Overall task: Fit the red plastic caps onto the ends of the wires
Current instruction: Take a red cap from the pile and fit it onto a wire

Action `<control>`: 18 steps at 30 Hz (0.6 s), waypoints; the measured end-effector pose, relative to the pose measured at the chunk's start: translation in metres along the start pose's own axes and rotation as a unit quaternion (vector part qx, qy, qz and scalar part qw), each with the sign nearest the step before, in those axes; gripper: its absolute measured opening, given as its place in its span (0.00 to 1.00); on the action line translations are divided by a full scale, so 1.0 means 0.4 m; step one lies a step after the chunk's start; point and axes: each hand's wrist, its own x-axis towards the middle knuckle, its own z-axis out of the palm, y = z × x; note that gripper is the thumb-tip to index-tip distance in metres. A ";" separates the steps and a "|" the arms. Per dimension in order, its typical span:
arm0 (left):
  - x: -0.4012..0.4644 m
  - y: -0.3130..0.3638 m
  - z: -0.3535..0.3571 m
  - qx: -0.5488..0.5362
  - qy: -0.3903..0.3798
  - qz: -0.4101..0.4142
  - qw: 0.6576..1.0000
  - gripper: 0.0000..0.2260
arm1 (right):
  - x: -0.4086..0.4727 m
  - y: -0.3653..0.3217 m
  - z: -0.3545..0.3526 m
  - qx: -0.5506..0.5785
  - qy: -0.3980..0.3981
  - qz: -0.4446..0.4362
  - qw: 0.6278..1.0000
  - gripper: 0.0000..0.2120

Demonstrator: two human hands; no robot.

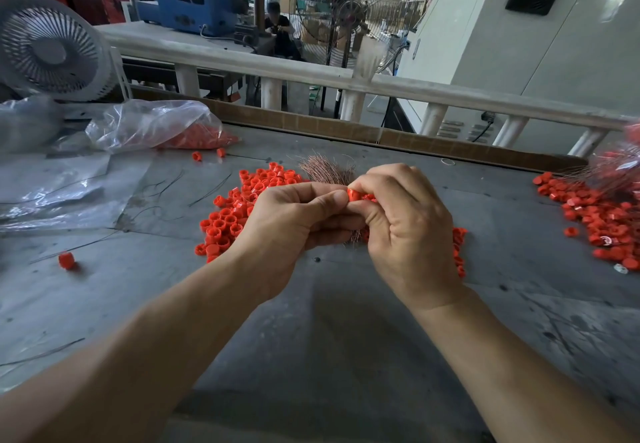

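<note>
L hand (294, 220) & R hand (405, 220) meet above the surface (329, 338), both pinching one red cap (354, 195). L hand also grips the wires (327, 169). More caps (228, 220) lie under the hands.

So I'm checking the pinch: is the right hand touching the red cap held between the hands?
Touching. The head view shows the right hand with thumb and forefinger pinched directly on the red cap.

Both forearms bare — no sleeves; left hand (294, 220) and right hand (408, 220) ungloved.
</note>
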 end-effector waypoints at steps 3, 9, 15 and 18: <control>-0.003 0.004 -0.003 -0.004 -0.019 -0.019 1.000 0.11 | -0.003 0.007 0.006 0.052 -0.010 0.032 0.998 0.05; 0.002 0.004 -0.011 0.002 -0.003 -0.029 1.000 0.10 | 0.001 0.014 0.004 0.074 -0.063 0.031 0.995 0.06; 0.002 0.010 -0.013 0.050 0.005 -0.026 0.998 0.09 | 0.008 0.018 -0.018 0.073 -0.084 0.022 0.994 0.05; 0.000 0.011 -0.012 0.063 0.010 -0.020 0.998 0.11 | 0.005 0.010 -0.014 0.062 -0.067 0.014 0.996 0.04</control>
